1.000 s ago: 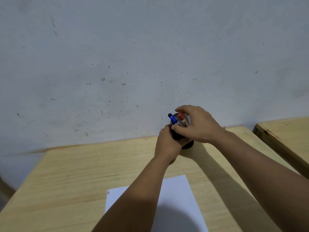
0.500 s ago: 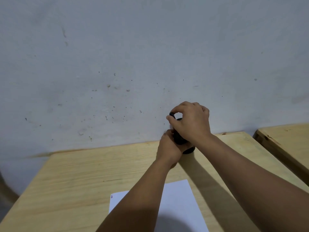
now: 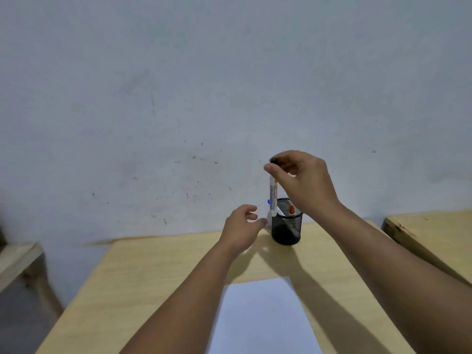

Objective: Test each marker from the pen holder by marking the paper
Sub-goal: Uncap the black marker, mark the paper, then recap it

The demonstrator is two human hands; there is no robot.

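The right hand (image 3: 302, 180) is raised above the pen holder (image 3: 286, 227), its thumb and fingertips pinched on the black cap end of a white-barrelled marker (image 3: 273, 195). The marker hangs upright from that pinch, its lower end level with the holder's rim at the holder's left side; whether the tip is inside or just outside the rim cannot be told through the blur.

The pen holder is a black mesh cup standing at the far edge of the wooden worktop (image 3: 153, 272), close to the pale wall (image 3: 204, 85). A red-capped marker (image 3: 291, 209) leans inside it, and a small blue tip (image 3: 268, 201) shows just left of the white barrel.

The left hand (image 3: 242, 227) is just left of the holder, loosely open with fingers curled, holding nothing; its fingertips are near the lower end of the lifted marker.

A white sheet of paper (image 3: 263, 318) lies flat on the near part of the worktop, between the two forearms, well apart from the holder.
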